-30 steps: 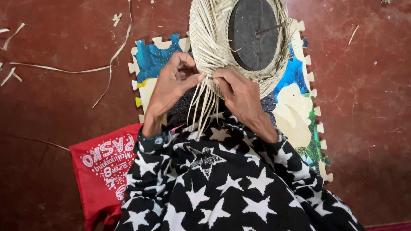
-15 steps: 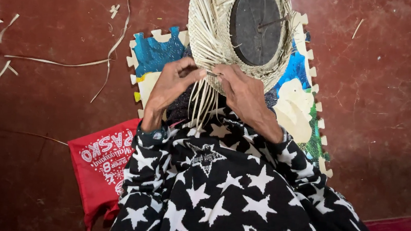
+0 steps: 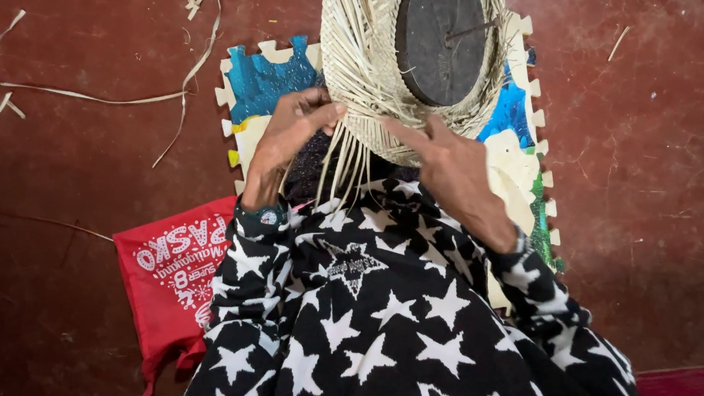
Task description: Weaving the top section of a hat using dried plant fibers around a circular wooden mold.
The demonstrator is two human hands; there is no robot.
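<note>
- The person is weaving a pale straw basket [image 3: 364, 63] that is sitting over a round dark form [image 3: 441, 36], tipped toward the lap.
- The left hand [image 3: 290, 133] is pinching closed on the loose straw strands [image 3: 342, 167] at the lower rim, thumb and forefinger pressing together where those ends are leaving the woven wall.
- The right hand [image 3: 449, 160] is lying along the lower edge of the basket with fingers stretched out flat, pointing at the same rim; it is bracing the weave rather than closing around anything.
- The basket is sitting above and between the 2 hands, touching both; the hanging strands are falling just beside the left thumb, down toward the star-printed dark garment [image 3: 391, 329].
- To do this step well, I judge the left pinch should be staying close to the woven edge so each strand is bending tight, while the right fingers are holding the neighbouring strands flat against the form.
- A colourful foam puzzle mat [image 3: 269, 80] is lying under the work on the red floor [image 3: 64, 283], with a red cloth bag [image 3: 171, 271] near the left elbow and straw offcuts [image 3: 89, 97] scattered well apart.
</note>
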